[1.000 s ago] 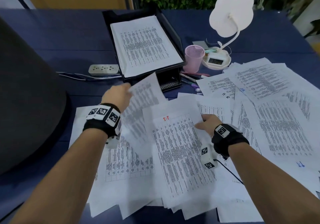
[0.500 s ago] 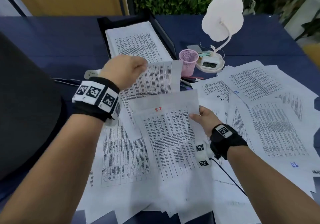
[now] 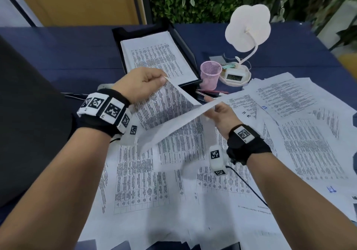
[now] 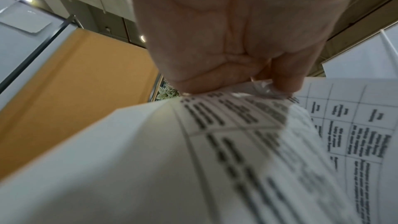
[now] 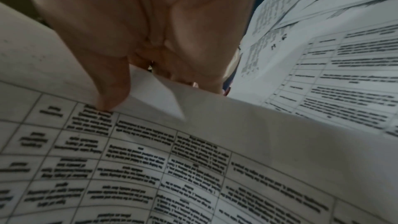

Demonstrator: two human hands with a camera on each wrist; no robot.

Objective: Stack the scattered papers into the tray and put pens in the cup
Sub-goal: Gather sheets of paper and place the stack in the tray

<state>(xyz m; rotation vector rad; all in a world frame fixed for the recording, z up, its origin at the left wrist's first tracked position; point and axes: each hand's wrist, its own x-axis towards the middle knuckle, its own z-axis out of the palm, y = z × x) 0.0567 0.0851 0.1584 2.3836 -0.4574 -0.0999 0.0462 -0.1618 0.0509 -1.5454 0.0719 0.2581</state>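
My left hand [image 3: 163,79] pinches the top corner of a printed sheet [image 3: 164,106], which hangs in the air just in front of the black tray [image 3: 117,35]. The tray holds a stack of papers [image 3: 154,56]. My right hand [image 3: 209,114] grips a second sheet [image 3: 173,132], tilted so its blank back faces up and its edge meets the first sheet. In the left wrist view the left hand [image 4: 264,89] pinches the paper [image 4: 193,159]. In the right wrist view a thumb [image 5: 112,98] presses on the printed sheet [image 5: 193,159]. The pink mesh cup [image 3: 210,74] stands right of the tray, with pens [image 3: 211,92] lying before it.
Many loose printed papers [image 3: 301,134] cover the blue table [image 3: 58,56] in front and to the right. A white flower-shaped lamp [image 3: 247,29] with a small clock [image 3: 233,77] stands behind the cup. A large dark object [image 3: 29,114] fills the left side.
Both hands have lifted their sheets off the pile. The left hand rose toward the tray front, and the right hand tipped its sheet up so that its blank back shows.
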